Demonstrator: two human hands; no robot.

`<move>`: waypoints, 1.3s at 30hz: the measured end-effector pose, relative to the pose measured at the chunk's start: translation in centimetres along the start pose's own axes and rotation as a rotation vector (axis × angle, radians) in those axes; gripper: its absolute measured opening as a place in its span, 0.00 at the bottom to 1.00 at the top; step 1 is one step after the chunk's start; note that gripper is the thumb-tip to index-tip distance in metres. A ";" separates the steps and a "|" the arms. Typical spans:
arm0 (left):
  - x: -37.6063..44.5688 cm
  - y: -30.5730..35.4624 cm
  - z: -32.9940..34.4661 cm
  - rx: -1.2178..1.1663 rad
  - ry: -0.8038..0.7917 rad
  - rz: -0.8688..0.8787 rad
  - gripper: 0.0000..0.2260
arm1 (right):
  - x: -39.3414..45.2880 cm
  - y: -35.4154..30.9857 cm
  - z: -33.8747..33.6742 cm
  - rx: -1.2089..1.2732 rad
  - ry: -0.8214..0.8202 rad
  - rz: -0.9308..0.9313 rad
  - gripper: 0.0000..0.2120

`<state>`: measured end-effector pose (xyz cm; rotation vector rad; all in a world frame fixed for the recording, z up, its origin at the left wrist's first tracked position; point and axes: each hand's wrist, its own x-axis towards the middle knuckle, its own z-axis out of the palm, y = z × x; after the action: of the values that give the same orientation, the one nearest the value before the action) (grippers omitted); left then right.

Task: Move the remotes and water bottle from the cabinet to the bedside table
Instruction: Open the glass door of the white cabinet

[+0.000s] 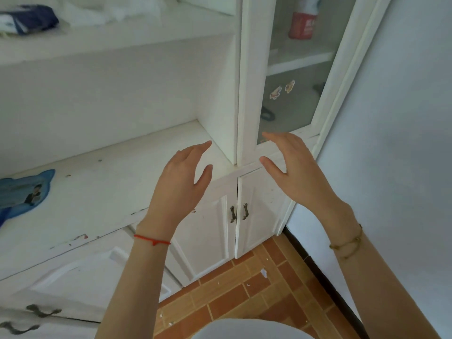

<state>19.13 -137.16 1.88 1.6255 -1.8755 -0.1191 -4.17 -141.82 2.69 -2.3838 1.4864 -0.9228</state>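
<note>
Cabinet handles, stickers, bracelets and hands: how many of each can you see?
Handles: 4, two on the small doors, two at lower left
Stickers on the glass: 2
Bracelets: 2, red and brown
Hands: 2, left and right, both empty
Total: 10

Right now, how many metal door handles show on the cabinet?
4: two handles side by side on the small lower doors, two at the lower left. Others may be out of frame.
</note>
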 end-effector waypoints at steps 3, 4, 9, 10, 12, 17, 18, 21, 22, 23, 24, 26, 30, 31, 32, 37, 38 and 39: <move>2.6 1.0 -0.8 -0.009 0.045 0.045 0.21 | 2.4 -0.2 -1.6 -0.009 0.055 -0.043 0.22; 3.6 1.3 -1.1 -0.006 0.062 0.058 0.21 | 3.3 -0.3 -2.2 -0.014 0.076 -0.055 0.22; 8.9 3.4 -3.6 0.021 0.174 0.130 0.21 | 8.3 -1.4 -6.4 -0.026 0.162 -0.095 0.22; 9.8 3.8 -4.1 0.021 0.201 0.148 0.21 | 9.3 -1.6 -7.2 -0.032 0.179 -0.107 0.23; 11.6 4.6 -5.1 0.012 0.251 0.183 0.21 | 11.0 -2.2 -8.8 -0.046 0.223 -0.134 0.23; 15.5 6.7 -7.3 0.011 0.337 0.247 0.21 | 14.7 -3.4 -12.2 -0.030 0.331 -0.200 0.22; 16.0 7.1 -7.7 0.010 0.346 0.255 0.21 | 15.3 -3.6 -12.7 -0.029 0.348 -0.206 0.22; 17.4 7.9 -8.4 0.003 0.369 0.274 0.21 | 16.6 -4.1 -14.1 -0.055 0.386 -0.226 0.22; 17.7 8.1 -8.6 0.004 0.375 0.278 0.21 | 16.9 -4.2 -14.4 -0.060 0.394 -0.232 0.22; 18.1 8.3 -8.8 0.005 0.380 0.281 0.21 | 17.1 -4.2 -14.7 -0.060 0.397 -0.237 0.22; 18.4 8.4 -8.9 0.005 0.386 0.282 0.21 | 17.4 -4.2 -14.9 -0.059 0.396 -0.242 0.22; 19.0 8.6 -8.9 0.003 0.400 0.280 0.21 | 18.0 -4.2 -15.3 -0.055 0.395 -0.251 0.22; 20.4 9.0 -8.3 0.009 0.406 0.261 0.23 | 20.0 -4.3 -16.2 -0.038 0.459 -0.280 0.21; 20.8 9.1 -8.1 0.013 0.402 0.257 0.23 | 20.6 -4.5 -16.5 -0.022 0.471 -0.274 0.21; 21.2 9.2 -7.8 0.015 0.399 0.252 0.23 | 21.2 -4.7 -16.8 -0.012 0.482 -0.269 0.21; 22.8 9.5 -6.4 -0.007 0.413 0.230 0.24 | 24.9 -5.4 -17.4 0.011 0.542 -0.268 0.23; 23.0 9.6 -6.1 -0.016 0.415 0.224 0.24 | 25.6 -5.5 -17.4 0.028 0.547 -0.264 0.23; 23.1 9.6 -5.9 -0.022 0.418 0.218 0.24 | 26.3 -5.6 -17.4 0.042 0.549 -0.263 0.23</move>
<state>13.38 -154.13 20.31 1.2986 -1.6988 0.2726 -2.21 -158.89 29.69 -2.4513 1.2899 -1.7631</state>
